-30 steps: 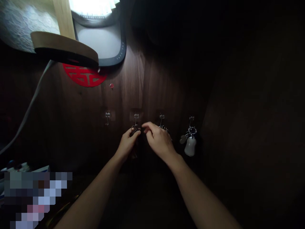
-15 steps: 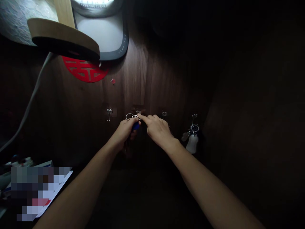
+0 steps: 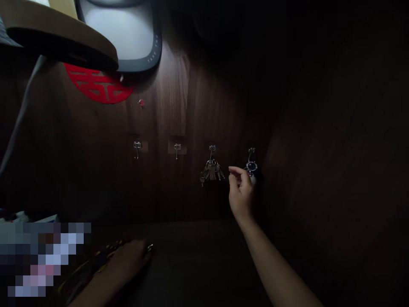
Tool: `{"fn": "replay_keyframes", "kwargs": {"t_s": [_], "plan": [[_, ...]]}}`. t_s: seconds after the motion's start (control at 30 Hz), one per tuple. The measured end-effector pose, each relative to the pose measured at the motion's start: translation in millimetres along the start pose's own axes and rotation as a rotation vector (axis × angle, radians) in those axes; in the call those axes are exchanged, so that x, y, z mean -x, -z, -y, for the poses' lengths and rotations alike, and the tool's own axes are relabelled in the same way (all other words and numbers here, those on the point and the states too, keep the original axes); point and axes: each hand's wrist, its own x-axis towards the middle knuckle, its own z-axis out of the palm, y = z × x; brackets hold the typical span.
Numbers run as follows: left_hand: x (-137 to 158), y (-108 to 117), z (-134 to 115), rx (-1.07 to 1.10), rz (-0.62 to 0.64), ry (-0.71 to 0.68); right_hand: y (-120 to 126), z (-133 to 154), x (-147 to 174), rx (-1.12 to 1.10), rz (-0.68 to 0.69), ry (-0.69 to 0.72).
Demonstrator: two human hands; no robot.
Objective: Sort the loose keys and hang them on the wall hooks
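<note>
Right hand [image 3: 242, 192] up by key bunch [image 3: 212, 171], left hand [image 3: 128, 258] low

Head view: my hands are well apart. Left is down in the dark, shiny metal ring [image 3: 150, 247] at the fingertips; can't tell if it's gripped. Right has thumb and fingers parted, just beside the key bunch on the third hook [image 3: 212, 148] from left, partly covering the ring-topped keychain [image 3: 252, 166] on the fourth hook [image 3: 252, 150]. Red cutout [image 3: 99, 87] upper left.

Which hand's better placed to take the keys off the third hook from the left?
Right, I'd judge. The right hand is raised just beside those keys, apparently holding nothing. The left hand is low and farther off, next to a shiny metallic object.
</note>
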Motion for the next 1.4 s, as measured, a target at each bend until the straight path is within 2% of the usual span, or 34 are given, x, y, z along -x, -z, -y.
{"fn": "replay_keyframes", "kwargs": {"t_s": [0.07, 0.13, 0.17, 0.23, 0.3, 0.37, 0.4, 0.47, 0.53, 0.67, 0.8, 0.9, 0.97, 1.1, 1.23, 1.4], "plan": [[-6.1, 17.9, -12.4, -0.051, 0.023, -0.031, -4.7, -14.4, -2.7, -0.189, 0.078, -0.259], [-18.0, 41.2, -35.4, 0.059, -0.006, -0.151, -10.6, -19.9, -2.9, -0.344, 0.158, -0.410], [-25.9, 53.8, -49.8, 0.209, -0.069, -0.255, -13.4, -19.7, -2.5, -0.400, 0.182, -0.445], [-44.1, 77.9, -81.7, 0.515, -0.289, -0.444, -17.8, -15.8, -1.9, -0.482, 0.209, -0.479], [-61.9, 96.6, -113.3, 0.751, -0.498, -0.503, -20.5, -10.4, -2.9, -0.539, 0.237, -0.514], [-76.0, 106.9, -140.6, 1.047, -0.506, -0.484, -20.7, -6.0, -5.2, -0.565, 0.281, -0.544], [-81.3, 109.1, -151.7, 1.094, -0.488, -0.485, -19.8, -4.3, -6.7, -0.562, 0.307, -0.541], [-88.4, 109.9, -168.3, 1.169, -0.456, -0.473, -15.3, -0.9, -9.5, -0.509, 0.354, -0.489], [-92.4, 109.0, -178.1, 1.220, -0.413, -0.456, -7.7, 4.0, -12.4, -0.377, 0.382, -0.377], [-95.8, 109.8, -185.0, 1.357, -0.259, -0.446, 11.1, 18.3, -21.5, 0.032, 0.455, -0.108], [-98.4, 110.6, -186.2, 1.502, -0.124, -0.434, 25.9, 29.8, -38.4, 0.435, 0.605, 0.134], [-100.5, 109.8, -187.3, 1.583, -0.076, -0.403, 28.6, 34.2, -53.7, 0.651, 0.516, 0.229], [-101.3, 109.1, -187.9, 1.616, -0.056, -0.382, 25.4, 35.3, -62.2, 0.708, 0.460, 0.269], [-100.3, 109.1, -187.5, 1.647, -0.022, -0.339, 12.7, 32.9, -69.8, 0.808, 0.556, 0.370], [-96.0, 115.8, -188.6, 1.687, 0.049, -0.309, 6.7, 29.1, -71.7, 0.850, 0.596, 0.366], [-88.0, 134.1, -193.2, 1.780, 0.193, -0.299, 12.8, 30.8, -81.4, 0.823, 0.657, 0.382]]}}
